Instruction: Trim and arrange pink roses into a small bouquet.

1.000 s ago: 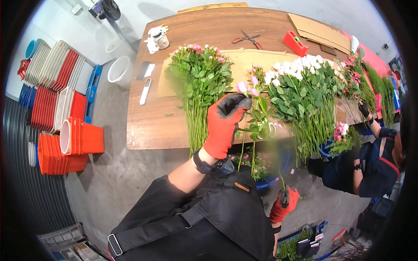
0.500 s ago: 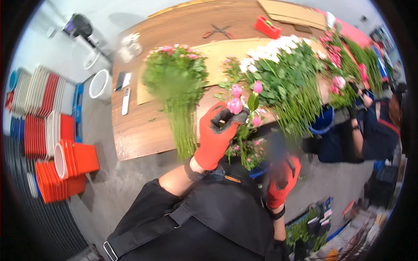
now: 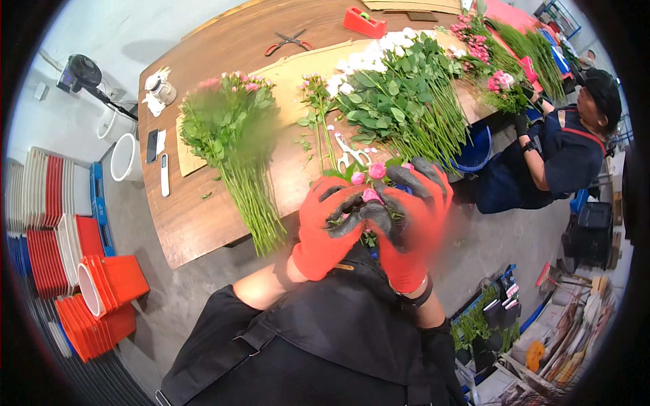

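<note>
A sprig of small pink roses (image 3: 376, 170) is between my hands in front of my chest, with several buds and green leaves showing above the fingers. My left hand (image 3: 325, 227), in a red glove with a dark palm, is closed around it from the left. From the other side my right hand (image 3: 414, 220), gloved the same way, curls its fingers against the sprig just below the blooms. My fingers hide most of the stem. White-handled scissors (image 3: 349, 155) lie on the table just beyond my hands, near scattered petals.
On the wooden table (image 3: 203, 230) lie a pink-flowered bunch (image 3: 237, 145), white roses (image 3: 386, 51), black-and-red scissors (image 3: 290, 44) and a red tape dispenser (image 3: 364, 24). A co-worker (image 3: 542, 145) stands at right holding flowers. Orange buckets (image 3: 115, 287) are stacked on the left.
My right hand has come up from lower right to join the left at the roses. My view has shifted, and the white-handled scissors and co-worker show more fully.
</note>
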`<state>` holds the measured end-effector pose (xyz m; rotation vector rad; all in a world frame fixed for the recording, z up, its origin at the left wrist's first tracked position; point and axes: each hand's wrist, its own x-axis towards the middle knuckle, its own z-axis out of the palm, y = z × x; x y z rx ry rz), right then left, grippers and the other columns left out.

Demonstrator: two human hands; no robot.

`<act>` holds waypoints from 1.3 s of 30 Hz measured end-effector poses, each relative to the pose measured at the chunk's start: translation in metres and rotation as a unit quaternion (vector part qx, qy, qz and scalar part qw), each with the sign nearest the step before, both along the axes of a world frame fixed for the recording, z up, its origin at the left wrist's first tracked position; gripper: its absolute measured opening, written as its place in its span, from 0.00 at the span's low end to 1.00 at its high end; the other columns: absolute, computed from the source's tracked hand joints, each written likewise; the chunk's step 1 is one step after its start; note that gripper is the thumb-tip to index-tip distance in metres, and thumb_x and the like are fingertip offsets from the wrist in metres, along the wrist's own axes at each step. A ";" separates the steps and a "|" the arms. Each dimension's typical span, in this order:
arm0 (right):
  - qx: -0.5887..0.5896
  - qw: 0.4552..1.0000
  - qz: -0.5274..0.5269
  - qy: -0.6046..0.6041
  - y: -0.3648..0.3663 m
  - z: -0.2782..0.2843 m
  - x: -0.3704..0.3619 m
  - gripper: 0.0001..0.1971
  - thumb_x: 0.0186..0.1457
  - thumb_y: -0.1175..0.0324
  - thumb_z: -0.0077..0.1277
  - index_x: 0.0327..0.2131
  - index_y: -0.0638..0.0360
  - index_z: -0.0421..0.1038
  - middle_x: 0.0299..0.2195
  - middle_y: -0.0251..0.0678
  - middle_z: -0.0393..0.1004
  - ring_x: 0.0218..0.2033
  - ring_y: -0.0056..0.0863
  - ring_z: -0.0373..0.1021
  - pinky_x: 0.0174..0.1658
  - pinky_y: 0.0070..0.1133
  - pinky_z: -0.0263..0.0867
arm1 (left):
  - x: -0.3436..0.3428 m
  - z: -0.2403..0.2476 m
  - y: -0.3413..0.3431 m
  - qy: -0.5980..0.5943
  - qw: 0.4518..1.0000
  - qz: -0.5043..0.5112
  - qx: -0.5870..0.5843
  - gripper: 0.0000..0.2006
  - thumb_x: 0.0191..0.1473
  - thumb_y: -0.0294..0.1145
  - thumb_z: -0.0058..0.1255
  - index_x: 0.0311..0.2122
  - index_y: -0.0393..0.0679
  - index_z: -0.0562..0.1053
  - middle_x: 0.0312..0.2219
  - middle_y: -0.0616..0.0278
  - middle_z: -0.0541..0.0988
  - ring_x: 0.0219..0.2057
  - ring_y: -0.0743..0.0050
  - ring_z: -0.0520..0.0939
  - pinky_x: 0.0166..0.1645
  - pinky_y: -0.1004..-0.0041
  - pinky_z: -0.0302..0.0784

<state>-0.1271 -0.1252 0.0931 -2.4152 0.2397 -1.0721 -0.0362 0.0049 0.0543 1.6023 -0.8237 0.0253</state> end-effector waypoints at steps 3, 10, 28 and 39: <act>0.084 0.996 0.030 -0.018 -0.003 -0.005 0.000 0.16 0.45 0.68 0.70 0.41 0.55 0.81 0.52 0.38 0.77 0.60 0.50 0.66 0.63 0.44 0.58 | -0.003 -0.005 -0.001 0.043 0.999 -0.006 -0.005 0.20 0.40 0.19 0.65 0.43 0.39 0.81 0.36 0.54 0.79 0.37 0.53 0.80 0.42 0.63 0.77; 0.423 0.897 0.046 -0.121 -0.001 -0.008 0.002 0.08 0.56 0.71 0.58 0.37 0.66 0.79 0.44 0.47 0.80 0.54 0.43 0.71 0.61 0.39 0.63 | -0.002 -0.015 0.001 0.130 0.990 -0.043 -0.021 0.14 0.44 0.19 0.66 0.40 0.37 0.81 0.36 0.55 0.80 0.34 0.60 0.81 0.39 0.67 0.76; 0.030 0.999 0.001 -0.012 0.006 0.002 -0.005 0.16 0.44 0.66 0.68 0.39 0.55 0.80 0.47 0.37 0.79 0.54 0.47 0.69 0.63 0.43 0.59 | -0.003 0.004 0.001 -0.075 0.996 0.044 0.019 0.20 0.35 0.21 0.68 0.39 0.43 0.81 0.32 0.58 0.80 0.34 0.50 0.78 0.40 0.59 0.75; 0.240 0.966 0.006 -0.097 -0.012 -0.039 -0.017 0.06 0.66 0.72 0.48 0.41 0.62 0.74 0.39 0.39 0.80 0.40 0.30 0.77 0.46 0.27 0.73 | -0.004 -0.009 0.002 0.032 0.998 0.032 -0.032 0.16 0.41 0.18 0.69 0.38 0.36 0.78 0.34 0.56 0.77 0.31 0.65 0.79 0.36 0.70 0.74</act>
